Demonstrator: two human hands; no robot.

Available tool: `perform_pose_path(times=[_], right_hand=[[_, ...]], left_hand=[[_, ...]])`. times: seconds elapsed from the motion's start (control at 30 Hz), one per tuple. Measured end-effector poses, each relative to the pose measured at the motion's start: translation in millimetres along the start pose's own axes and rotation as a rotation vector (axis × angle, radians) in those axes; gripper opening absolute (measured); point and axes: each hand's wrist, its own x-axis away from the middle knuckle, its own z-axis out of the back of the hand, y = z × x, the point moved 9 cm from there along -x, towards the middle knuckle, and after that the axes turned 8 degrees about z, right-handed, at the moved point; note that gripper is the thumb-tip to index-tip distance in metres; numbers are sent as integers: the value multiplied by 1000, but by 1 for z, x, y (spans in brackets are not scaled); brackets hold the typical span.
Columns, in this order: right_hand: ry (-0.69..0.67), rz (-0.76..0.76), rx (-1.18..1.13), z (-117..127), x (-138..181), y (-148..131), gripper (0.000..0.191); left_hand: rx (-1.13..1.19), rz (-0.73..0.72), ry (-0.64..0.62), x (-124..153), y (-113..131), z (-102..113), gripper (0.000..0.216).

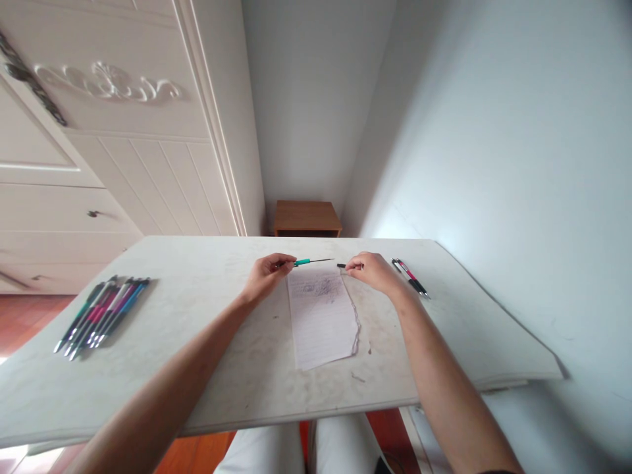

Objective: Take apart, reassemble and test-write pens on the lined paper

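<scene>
Closed around a green pen barrel [303,262] is my left hand [270,273]; a thin dark refill [323,260] sticks out of the barrel toward the right. My right hand [369,270] pinches a short black pen grip section [341,266], which points left and sits apart from the refill tip. Just below and between both hands lies a lined sheet of paper [320,336] with dark scribbles near its top and a ragged right edge. Two pens, red and black [411,278], rest on the table to the right of my right hand.
Several coloured pens [101,315] lie side by side at the table's left. The white table [217,368] has small specks and scraps near the paper. A white cabinet [148,164] stands at the left, a wall [518,164] at the right, and a small wooden stand [307,216] behind.
</scene>
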Motion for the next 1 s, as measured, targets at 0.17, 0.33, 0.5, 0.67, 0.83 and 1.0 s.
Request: perform_pose_path(times=[0.17, 0.33, 0.5, 0.67, 0.83, 1.0], right_hand=[[-66, -29, -26, -10, 1, 7, 10], [-65, -46, -23, -10, 1, 9, 11], [-78, -49, -41, -12, 0, 10, 11], [-68, -58, -54, -11, 1, 13, 14], [-124, -72, -64, -13, 4, 13, 13], [-158, -74, -66, -13, 6, 11, 12]], left_hand=[[-17, -9, 1, 0, -1, 1, 39], [-27, -10, -3, 0, -2, 0, 40], [-28, -15, 1, 0, 0, 0, 39], [-40, -14, 9, 1, 2, 1, 40], [-42, -15, 8, 2, 4, 0, 40], [-45, -3, 8, 2, 4, -1, 40]])
